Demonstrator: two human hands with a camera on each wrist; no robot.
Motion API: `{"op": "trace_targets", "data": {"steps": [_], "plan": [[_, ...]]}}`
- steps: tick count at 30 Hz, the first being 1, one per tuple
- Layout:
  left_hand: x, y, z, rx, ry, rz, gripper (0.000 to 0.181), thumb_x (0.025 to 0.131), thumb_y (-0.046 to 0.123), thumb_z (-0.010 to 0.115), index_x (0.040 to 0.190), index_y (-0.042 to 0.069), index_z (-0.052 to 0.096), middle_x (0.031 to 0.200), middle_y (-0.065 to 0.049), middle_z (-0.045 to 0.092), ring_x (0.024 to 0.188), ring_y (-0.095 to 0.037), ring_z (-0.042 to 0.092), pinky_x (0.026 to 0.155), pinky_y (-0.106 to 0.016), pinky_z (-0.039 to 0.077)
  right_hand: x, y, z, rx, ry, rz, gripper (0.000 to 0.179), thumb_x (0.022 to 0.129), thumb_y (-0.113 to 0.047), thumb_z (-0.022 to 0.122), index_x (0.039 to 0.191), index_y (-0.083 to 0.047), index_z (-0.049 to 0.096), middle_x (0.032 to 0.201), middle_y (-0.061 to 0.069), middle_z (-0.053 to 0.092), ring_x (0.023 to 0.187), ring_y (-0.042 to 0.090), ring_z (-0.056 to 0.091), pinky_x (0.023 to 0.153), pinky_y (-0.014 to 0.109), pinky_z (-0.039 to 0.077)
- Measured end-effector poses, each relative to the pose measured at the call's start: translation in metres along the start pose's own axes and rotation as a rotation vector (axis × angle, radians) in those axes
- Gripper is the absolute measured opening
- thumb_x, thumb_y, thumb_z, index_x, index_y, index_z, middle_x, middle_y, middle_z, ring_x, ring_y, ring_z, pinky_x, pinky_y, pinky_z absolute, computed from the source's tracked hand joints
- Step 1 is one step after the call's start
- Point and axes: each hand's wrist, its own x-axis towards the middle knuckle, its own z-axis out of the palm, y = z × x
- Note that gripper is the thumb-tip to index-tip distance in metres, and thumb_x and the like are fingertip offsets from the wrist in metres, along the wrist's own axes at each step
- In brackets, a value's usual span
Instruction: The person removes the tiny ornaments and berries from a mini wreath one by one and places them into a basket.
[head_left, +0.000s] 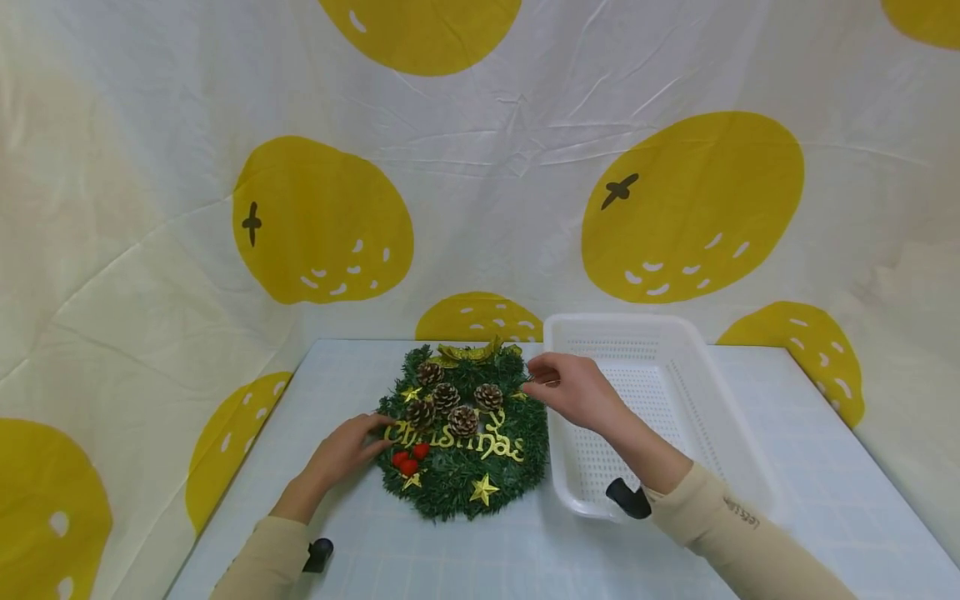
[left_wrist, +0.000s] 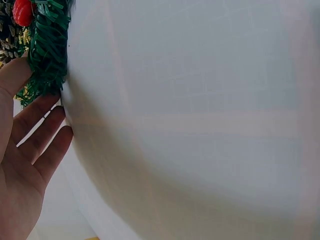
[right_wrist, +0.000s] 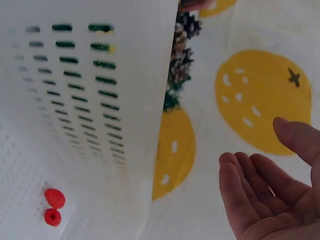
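A green tinsel wreath (head_left: 448,477) lies on the table, with gold "Christmas" lettering (head_left: 495,447), gold stars (head_left: 483,490), a gold bow (head_left: 468,353) at its far edge and several pine cones (head_left: 446,397) on it. Red berries (head_left: 408,467) sit at its left. My left hand (head_left: 347,451) holds the wreath's left edge; in the left wrist view its thumb (left_wrist: 17,75) lies over the greenery and the fingers (left_wrist: 42,132) come in low at the rim. Above the gap between wreath and basket hovers my right hand (head_left: 573,390), fingers loosely bent, nothing in them.
To the right stands a white perforated plastic basket (head_left: 716,392), close beside the wreath and under the right forearm. Two red berries (right_wrist: 54,198) lie inside it. Behind the table (head_left: 337,567) hangs a white cloth (head_left: 480,225) printed with yellow fruit.
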Motion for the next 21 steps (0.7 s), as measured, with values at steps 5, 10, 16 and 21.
{"op": "trace_targets", "data": {"steps": [5,10,16,21], "plan": [[0.000,-0.001,0.001,-0.011,0.001,0.000,0.035,0.091,0.020,0.071,0.124,0.010,0.065,0.118,-0.010,0.066,0.107,-0.031,0.062,0.090,-0.050,0.050,-0.011,-0.020,0.015,-0.032,-0.012,-0.066,0.036,0.092,-0.024,0.071,0.122,-0.006,0.067,0.115,0.007,0.069,0.102,0.025,0.066,0.085,0.040,0.055],[0.000,-0.002,0.001,-0.011,0.005,0.006,0.035,0.091,0.019,0.070,0.124,0.009,0.064,0.117,-0.010,0.066,0.106,-0.031,0.062,0.090,-0.050,0.051,-0.023,-0.032,0.034,-0.016,-0.015,-0.104,0.035,0.091,-0.020,0.072,0.121,-0.006,0.067,0.118,0.008,0.067,0.103,0.024,0.066,0.085,0.040,0.055],[-0.001,-0.001,0.000,-0.008,0.007,0.002,0.035,0.091,0.019,0.070,0.124,0.009,0.064,0.117,-0.010,0.066,0.106,-0.031,0.062,0.089,-0.051,0.051,-0.033,-0.038,0.058,-0.001,-0.018,-0.121,0.037,0.092,-0.023,0.071,0.125,-0.007,0.065,0.119,0.009,0.065,0.104,0.023,0.065,0.083,0.039,0.055],[-0.001,-0.001,0.001,-0.012,0.003,0.001,0.035,0.091,0.020,0.070,0.124,0.010,0.064,0.117,-0.010,0.066,0.107,-0.032,0.061,0.090,-0.051,0.050,-0.035,-0.038,0.075,0.014,-0.016,-0.115,0.041,0.092,-0.024,0.070,0.128,-0.006,0.062,0.121,0.010,0.064,0.103,0.025,0.064,0.082,0.040,0.055]]}}
